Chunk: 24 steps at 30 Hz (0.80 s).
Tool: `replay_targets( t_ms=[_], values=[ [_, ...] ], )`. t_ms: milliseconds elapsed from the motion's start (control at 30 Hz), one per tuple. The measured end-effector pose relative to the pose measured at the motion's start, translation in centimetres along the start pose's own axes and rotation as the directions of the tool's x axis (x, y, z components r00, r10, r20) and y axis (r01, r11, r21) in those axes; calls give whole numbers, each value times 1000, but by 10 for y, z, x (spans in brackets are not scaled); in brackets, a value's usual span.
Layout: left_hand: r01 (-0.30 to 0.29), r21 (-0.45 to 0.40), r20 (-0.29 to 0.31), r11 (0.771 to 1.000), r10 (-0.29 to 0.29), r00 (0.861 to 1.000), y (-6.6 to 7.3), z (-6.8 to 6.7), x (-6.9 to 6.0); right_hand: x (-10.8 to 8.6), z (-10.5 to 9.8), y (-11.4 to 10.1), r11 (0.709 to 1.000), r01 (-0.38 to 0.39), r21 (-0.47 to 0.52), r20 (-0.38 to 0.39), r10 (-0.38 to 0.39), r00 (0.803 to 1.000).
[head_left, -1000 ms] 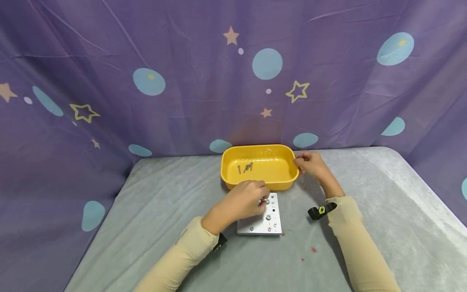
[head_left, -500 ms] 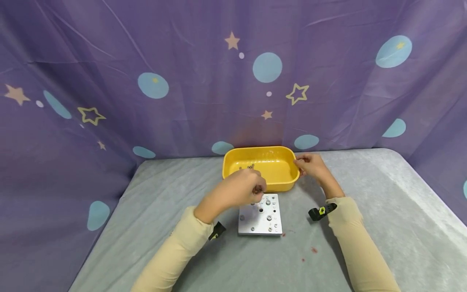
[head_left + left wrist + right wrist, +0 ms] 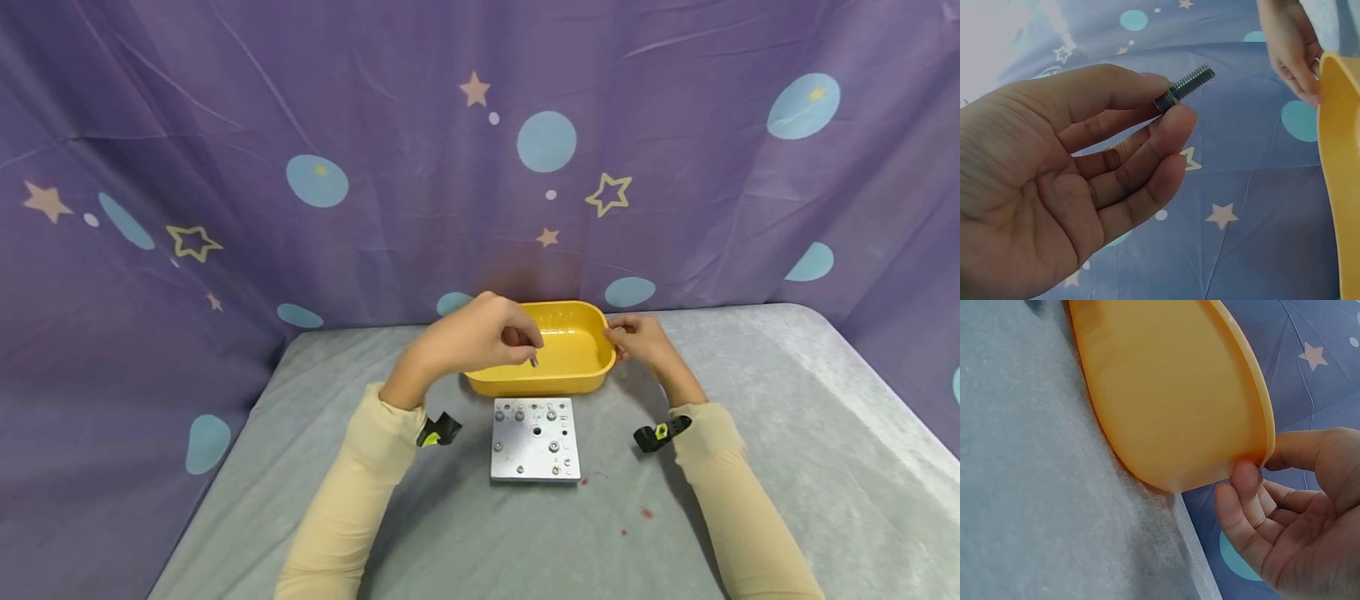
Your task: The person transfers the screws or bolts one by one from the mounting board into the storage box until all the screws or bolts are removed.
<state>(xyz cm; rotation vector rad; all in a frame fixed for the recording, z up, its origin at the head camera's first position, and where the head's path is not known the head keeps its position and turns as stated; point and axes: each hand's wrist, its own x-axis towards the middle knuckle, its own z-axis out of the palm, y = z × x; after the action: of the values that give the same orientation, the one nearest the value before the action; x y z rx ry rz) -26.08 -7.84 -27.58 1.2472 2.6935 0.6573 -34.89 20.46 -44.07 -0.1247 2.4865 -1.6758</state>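
Between thumb and fingertips my left hand [image 3: 480, 337] pinches a short dark screw [image 3: 1190, 84], its threaded end sticking out past the fingers. In the head view this hand is above the left part of a yellow tray [image 3: 540, 387]. Pinched in my right hand [image 3: 643, 342] is the tray's right rim, which the right wrist view shows between thumb and fingers. In front of the tray lies a silver metal plate [image 3: 525, 450] with several socket screws and holes in it. The left hand hides the part of the tray where loose screws were seen earlier.
A grey cloth [image 3: 330, 417] covers the table, with small red marks [image 3: 647, 512] right of the plate. Behind the table hangs a purple curtain [image 3: 405, 208] with stars and blue dots. Each wrist wears a black strap [image 3: 660, 434].
My left hand has risen from the plate, away from me and over the tray, uncovering the plate. A screw now shows in its fingertips. The right hand stays at the tray's rim.
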Motion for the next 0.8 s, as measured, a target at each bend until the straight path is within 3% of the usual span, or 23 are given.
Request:
replay_targets(
  t_ms=[167, 400, 800],
  values=[
    [15, -19, -8, 1000, -15, 1000, 1, -10, 8, 0, -1, 0, 1000, 1, -3, 3, -1, 1000],
    [56, -12, -16, 998, -57, 998, -4, -13, 18, 0, 1, 1, 1000, 7, 7, 6, -7, 1000],
    [167, -83, 72, 982, -162, 984, -24, -23, 37, -3, -1, -2, 1000, 20, 23, 14, -21, 1000]
  ],
)
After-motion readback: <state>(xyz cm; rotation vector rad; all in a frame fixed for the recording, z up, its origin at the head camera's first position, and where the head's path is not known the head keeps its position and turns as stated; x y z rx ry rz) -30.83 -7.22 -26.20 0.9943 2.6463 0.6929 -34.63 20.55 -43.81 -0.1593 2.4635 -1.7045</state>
